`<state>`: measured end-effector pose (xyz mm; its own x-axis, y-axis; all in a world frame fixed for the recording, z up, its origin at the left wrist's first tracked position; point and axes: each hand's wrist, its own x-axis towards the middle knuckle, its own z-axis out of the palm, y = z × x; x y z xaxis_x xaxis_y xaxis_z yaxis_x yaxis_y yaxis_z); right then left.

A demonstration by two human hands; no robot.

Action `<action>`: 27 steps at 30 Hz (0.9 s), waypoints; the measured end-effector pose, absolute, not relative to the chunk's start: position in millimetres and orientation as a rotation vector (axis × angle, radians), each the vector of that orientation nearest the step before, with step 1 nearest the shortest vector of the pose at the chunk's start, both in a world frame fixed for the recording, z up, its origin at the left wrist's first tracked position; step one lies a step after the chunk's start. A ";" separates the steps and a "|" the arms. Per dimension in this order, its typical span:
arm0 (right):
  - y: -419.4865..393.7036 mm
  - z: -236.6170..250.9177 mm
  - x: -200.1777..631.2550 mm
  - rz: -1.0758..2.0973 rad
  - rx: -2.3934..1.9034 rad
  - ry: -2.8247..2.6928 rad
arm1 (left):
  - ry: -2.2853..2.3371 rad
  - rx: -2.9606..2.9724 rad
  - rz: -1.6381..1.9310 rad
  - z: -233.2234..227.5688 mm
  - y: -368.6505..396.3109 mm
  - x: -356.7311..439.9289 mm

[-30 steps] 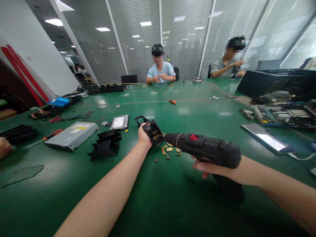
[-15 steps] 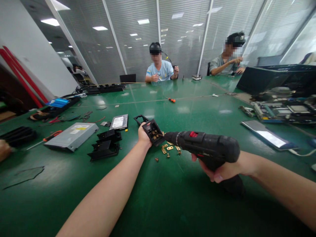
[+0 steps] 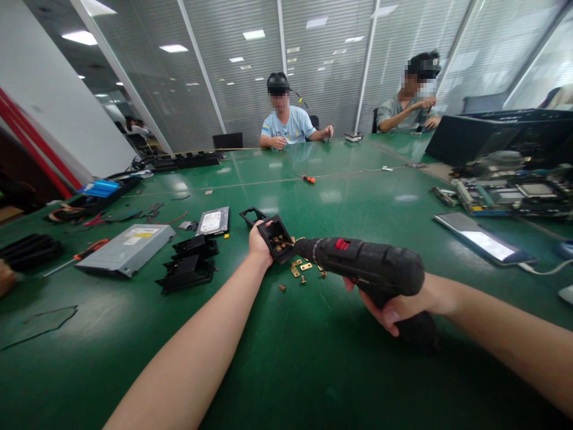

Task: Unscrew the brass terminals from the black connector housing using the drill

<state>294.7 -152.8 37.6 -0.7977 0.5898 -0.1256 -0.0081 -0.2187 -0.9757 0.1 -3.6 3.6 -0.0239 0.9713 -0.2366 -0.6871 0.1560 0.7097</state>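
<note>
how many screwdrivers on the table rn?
2. One orange-handled screwdriver lies mid-table toward the far side; one red-handled screwdriver lies at left beside the grey drive. Others may be hidden.

Your head camera looks forward and down, close over your left hand (image 3: 258, 243) and right hand (image 3: 403, 306).

On the green table (image 3: 286, 370) to my left lie a grey optical drive (image 3: 128, 249), a hard disk (image 3: 213, 221), stacked black plastic brackets (image 3: 188, 264) and a red-handled screwdriver (image 3: 76, 257). To my right sit a phone (image 3: 483, 245) and circuit boards (image 3: 510, 197). Two people (image 3: 290, 122) sit at the far edge.
</note>
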 end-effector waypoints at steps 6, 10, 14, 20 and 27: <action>-154.9 40.5 294.1 2.060 -0.722 -1.636 | 0.922 0.433 1.410 9.1 -4.8 6.3; -156.1 39.8 293.4 2.044 -0.730 -1.687 | 0.943 0.476 1.443 11.2 -6.8 9.5; -154.1 34.1 293.9 2.022 -0.718 -1.743 | 0.961 0.492 1.398 13.6 -9.7 10.2; -154.0 38.6 292.8 2.049 -0.746 -1.677 | 0.902 0.549 1.300 13.9 -10.7 5.6; -152.8 45.0 290.8 2.057 -0.740 -1.672 | 0.905 0.574 1.301 6.9 -5.4 -0.4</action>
